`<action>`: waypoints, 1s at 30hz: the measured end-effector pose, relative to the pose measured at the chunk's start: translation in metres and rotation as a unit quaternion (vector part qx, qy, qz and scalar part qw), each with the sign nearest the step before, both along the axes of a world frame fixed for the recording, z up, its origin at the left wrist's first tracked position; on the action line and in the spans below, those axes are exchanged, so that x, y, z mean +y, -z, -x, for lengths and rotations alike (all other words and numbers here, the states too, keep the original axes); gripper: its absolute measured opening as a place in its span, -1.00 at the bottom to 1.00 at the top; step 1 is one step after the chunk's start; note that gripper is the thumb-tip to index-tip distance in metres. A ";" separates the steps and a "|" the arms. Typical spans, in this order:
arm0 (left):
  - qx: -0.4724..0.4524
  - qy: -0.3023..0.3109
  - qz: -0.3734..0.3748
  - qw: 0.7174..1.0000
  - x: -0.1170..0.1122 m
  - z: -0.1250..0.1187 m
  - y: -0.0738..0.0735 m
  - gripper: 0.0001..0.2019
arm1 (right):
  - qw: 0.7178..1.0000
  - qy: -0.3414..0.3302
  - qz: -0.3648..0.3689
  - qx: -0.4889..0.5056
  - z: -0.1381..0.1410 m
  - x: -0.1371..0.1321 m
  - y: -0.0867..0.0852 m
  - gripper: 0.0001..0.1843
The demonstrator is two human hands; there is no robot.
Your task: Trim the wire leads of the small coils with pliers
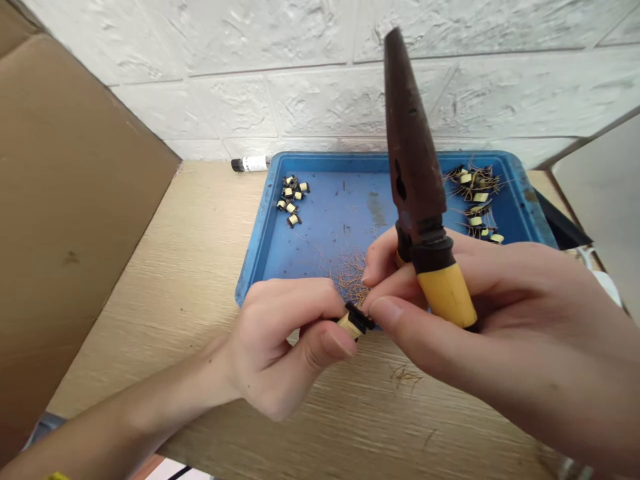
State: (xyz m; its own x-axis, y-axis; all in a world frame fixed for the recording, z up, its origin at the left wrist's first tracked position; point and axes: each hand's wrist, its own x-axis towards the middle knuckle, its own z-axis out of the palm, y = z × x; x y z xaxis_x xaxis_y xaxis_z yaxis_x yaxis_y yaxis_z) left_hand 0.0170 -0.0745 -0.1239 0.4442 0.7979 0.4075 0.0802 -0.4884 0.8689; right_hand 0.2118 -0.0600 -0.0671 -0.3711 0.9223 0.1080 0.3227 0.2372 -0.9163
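Note:
My left hand pinches a small coil component with yellow tape and a black bobbin between thumb and fingers, just off the tray's front edge. My right hand grips rusty pliers with a yellow handle, their dark jaws pointing up, and its fingertips are close to the coil. A blue plastic tray lies behind both hands. Several trimmed coils sit at its left, and several coils with long wire leads at its right. A tangle of copper wire clippings lies near its front edge.
The tray stands on a pale wooden table, with wire scraps on it near my right hand. A cardboard sheet rises at the left, a white brick wall behind, and a small bottle lies behind the tray.

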 end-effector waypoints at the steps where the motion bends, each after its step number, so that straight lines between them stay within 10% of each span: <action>1: -0.001 0.000 -0.003 1.000 0.000 0.000 0.000 -0.54 | 1.000 -0.002 -0.004 -0.003 0.000 0.000 0.000 -0.57; 23: -0.009 -0.016 0.010 1.000 0.000 -0.001 0.000 -0.48 | 0.998 -0.010 -0.063 -0.030 -0.002 -0.005 0.004 -0.76; 30: 0.014 -0.010 0.014 1.000 -0.001 0.000 -0.002 -0.47 | 0.999 -0.009 -0.034 -0.019 -0.002 -0.005 0.003 -0.53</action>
